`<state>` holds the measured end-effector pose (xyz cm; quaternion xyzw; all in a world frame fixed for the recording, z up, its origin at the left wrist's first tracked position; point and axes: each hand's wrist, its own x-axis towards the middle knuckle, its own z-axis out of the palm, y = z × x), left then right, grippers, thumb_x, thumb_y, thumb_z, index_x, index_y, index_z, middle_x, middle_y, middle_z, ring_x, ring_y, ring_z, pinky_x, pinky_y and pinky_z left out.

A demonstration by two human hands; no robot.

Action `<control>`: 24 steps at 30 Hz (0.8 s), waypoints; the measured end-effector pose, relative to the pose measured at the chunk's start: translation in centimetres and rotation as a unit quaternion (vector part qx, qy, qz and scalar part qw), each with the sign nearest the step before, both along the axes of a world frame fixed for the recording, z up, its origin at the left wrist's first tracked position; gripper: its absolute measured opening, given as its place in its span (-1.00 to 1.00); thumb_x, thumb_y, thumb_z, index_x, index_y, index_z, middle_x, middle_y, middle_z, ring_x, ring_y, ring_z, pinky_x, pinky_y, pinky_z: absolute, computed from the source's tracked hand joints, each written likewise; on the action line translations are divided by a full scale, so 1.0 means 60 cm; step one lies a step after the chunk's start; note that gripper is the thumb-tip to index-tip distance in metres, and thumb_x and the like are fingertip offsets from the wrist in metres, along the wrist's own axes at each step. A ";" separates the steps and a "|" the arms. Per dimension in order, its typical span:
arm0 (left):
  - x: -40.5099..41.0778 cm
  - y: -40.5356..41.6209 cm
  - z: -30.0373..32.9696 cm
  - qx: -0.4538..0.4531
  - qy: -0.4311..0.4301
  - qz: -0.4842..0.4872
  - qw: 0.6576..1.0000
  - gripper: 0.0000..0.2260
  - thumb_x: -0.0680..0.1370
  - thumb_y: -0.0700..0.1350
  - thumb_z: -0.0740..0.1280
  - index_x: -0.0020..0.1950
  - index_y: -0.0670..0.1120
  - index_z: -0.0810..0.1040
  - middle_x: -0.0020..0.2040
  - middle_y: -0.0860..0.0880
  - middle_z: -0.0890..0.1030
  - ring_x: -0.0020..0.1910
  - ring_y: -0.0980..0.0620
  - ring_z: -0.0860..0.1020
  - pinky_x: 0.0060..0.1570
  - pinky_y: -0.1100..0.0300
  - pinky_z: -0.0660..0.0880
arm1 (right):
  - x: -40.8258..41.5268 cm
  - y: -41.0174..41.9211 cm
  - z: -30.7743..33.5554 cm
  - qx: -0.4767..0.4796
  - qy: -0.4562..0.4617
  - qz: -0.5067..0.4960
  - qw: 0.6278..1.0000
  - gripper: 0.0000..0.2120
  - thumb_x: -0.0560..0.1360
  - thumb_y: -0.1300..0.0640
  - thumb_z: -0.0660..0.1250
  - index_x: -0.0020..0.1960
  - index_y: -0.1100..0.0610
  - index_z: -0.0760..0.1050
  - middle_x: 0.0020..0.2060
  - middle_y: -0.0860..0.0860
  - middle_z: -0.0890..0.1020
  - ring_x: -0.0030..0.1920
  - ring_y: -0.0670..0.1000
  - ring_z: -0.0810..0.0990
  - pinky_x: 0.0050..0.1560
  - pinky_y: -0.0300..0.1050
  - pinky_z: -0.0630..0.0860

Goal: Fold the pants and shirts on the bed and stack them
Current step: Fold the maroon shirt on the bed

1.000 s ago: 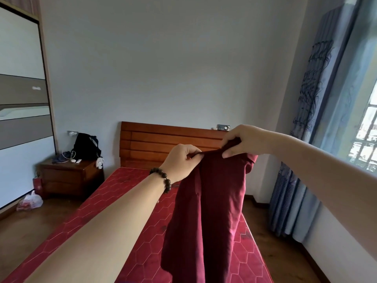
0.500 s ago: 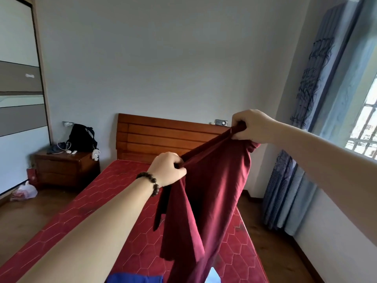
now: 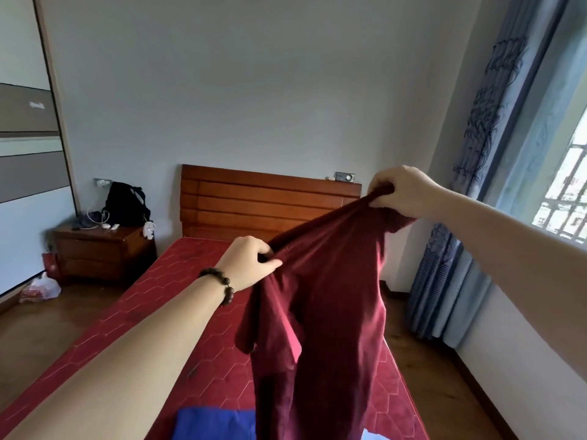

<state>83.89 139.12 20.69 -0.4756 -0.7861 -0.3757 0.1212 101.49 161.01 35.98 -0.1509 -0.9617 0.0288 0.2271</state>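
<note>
Quick count from my end of the feed: two hands, left hand (image 3: 251, 265) and right hand (image 3: 401, 193), one bead bracelet (image 3: 220, 285). One dark red garment (image 3: 320, 312) in the air, plus one blue garment (image 3: 216, 423) at the bottom edge, so I count two pieces of clothing for sure. One bed (image 3: 133, 312) with one wooden headboard (image 3: 254, 204). One nightstand (image 3: 101, 252), one black backpack (image 3: 125, 204) on it, one plastic bag (image 3: 41, 287) on the floor, one curtain (image 3: 476, 217), one window (image 3: 568, 192).
</note>
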 end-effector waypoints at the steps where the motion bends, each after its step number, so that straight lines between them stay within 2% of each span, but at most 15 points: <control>1: 0.000 -0.004 -0.012 0.003 0.000 -0.003 1.000 -0.87 0.46 -0.06 0.46 -0.19 -0.12 0.69 -0.34 0.18 0.54 -0.31 0.23 0.52 -0.27 0.51 0.31 | -0.004 -0.003 -0.003 -0.003 0.000 0.001 1.000 -0.86 0.39 0.21 0.47 -0.05 0.09 0.62 -0.14 0.00 0.61 -0.08 0.02 0.54 -0.13 -0.20 0.33; 3: 0.003 -0.015 -0.032 0.026 -0.010 -0.003 1.000 -0.89 0.45 -0.10 0.45 -0.17 -0.14 0.67 -0.32 0.15 0.54 -0.30 0.20 0.52 -0.23 0.45 0.35 | -0.012 -0.012 -0.003 -0.031 0.019 0.007 0.999 -0.85 0.38 0.22 0.47 -0.05 0.12 0.62 -0.15 -0.03 0.61 -0.11 -0.01 0.54 -0.19 -0.18 0.40; 6: 0.018 -0.030 -0.066 0.017 -0.042 -0.018 0.999 -0.92 0.45 -0.10 0.42 -0.13 -0.09 0.66 -0.22 0.09 0.59 -0.21 0.10 0.58 -0.14 0.19 0.50 | -0.023 -0.034 0.002 -0.052 0.011 0.018 0.998 -0.81 0.38 0.24 0.47 -0.01 0.15 0.64 -0.19 0.02 0.62 -0.18 0.01 0.56 -0.22 -0.16 0.50; 8: 0.029 -0.040 -0.095 -0.014 -0.057 -0.026 0.998 -0.88 0.47 -0.07 0.39 -0.07 -0.08 0.67 -0.15 0.08 0.61 -0.16 0.08 0.59 -0.08 0.13 0.53 | -0.031 -0.053 0.003 -0.046 -0.005 0.021 0.999 -0.80 0.39 0.25 0.46 0.02 0.14 0.64 -0.18 0.02 0.62 -0.22 -0.02 0.55 -0.30 -0.26 0.46; 10: 0.031 -0.053 -0.126 -0.043 -0.073 -0.030 0.996 -0.82 0.48 -0.05 0.36 0.02 -0.07 0.67 -0.07 0.06 0.62 -0.10 0.07 0.60 -0.01 0.12 0.53 | -0.038 -0.069 0.005 -0.055 -0.013 0.022 0.998 -0.79 0.40 0.27 0.45 0.03 0.15 0.64 -0.17 0.03 0.63 -0.30 -0.07 0.54 -0.39 -0.27 0.52; 12: 0.026 -0.068 -0.153 -0.082 -0.075 -0.031 0.993 -0.81 0.48 -0.04 0.34 0.01 -0.07 0.67 -0.06 0.05 0.62 -0.10 0.05 0.60 0.01 0.09 0.53 | -0.041 -0.082 0.004 -0.053 -0.016 0.020 0.998 -0.81 0.40 0.28 0.44 0.02 0.16 0.64 -0.21 0.01 0.62 -0.38 -0.16 0.52 -0.29 -0.47 0.48; 14: 0.016 -0.088 -0.172 -0.103 -0.082 -0.041 0.990 -0.80 0.49 -0.03 0.33 -0.04 -0.09 0.68 -0.06 0.06 0.63 -0.12 0.06 0.60 -0.03 0.07 0.54 | -0.040 -0.093 -0.001 -0.055 -0.016 0.009 0.998 -0.82 0.41 0.27 0.44 0.00 0.15 0.64 -0.24 -0.01 0.61 -0.38 -0.17 0.51 -0.28 -0.51 0.46; 18: -0.008 -0.129 -0.193 -0.098 -0.093 -0.044 0.990 -0.85 0.50 -0.06 0.37 -0.09 -0.11 0.69 -0.10 0.06 0.64 -0.16 0.09 0.61 -0.09 0.07 0.55 | -0.025 -0.099 -0.020 -0.049 -0.014 -0.020 0.998 -0.83 0.41 0.26 0.45 0.00 0.15 0.65 -0.18 0.05 0.63 -0.28 0.00 0.57 -0.34 -0.43 0.49; 20: -0.017 -0.152 -0.196 -0.084 -0.086 -0.037 0.992 -0.89 0.48 -0.10 0.41 -0.14 -0.13 0.68 -0.17 0.07 0.62 -0.21 0.11 0.59 -0.13 0.10 0.52 | -0.009 -0.094 -0.032 -0.051 -0.005 -0.042 0.998 -0.84 0.40 0.24 0.46 -0.01 0.12 0.65 -0.15 0.07 0.64 -0.16 0.07 0.60 -0.35 -0.27 0.53; 22: -0.025 -0.174 -0.193 -0.076 -0.074 -0.024 0.994 -0.91 0.47 -0.12 0.44 -0.14 -0.14 0.68 -0.19 0.06 0.64 -0.20 0.09 0.60 -0.13 0.14 0.51 | 0.009 -0.087 -0.043 -0.032 0.001 -0.064 0.997 -0.84 0.40 0.21 0.47 -0.02 0.11 0.65 -0.11 0.08 0.66 -0.07 0.06 0.58 -0.09 -0.18 0.46; 24: -0.034 -0.197 -0.181 -0.060 -0.067 0.003 0.996 -0.90 0.45 -0.12 0.47 -0.14 -0.14 0.69 -0.18 0.01 0.68 -0.19 0.08 0.62 -0.14 0.21 0.49 | 0.031 -0.082 -0.048 -0.046 0.013 -0.074 0.996 -0.83 0.40 0.21 0.48 -0.01 0.13 0.66 -0.11 0.09 0.66 -0.04 0.07 0.58 -0.03 -0.16 0.45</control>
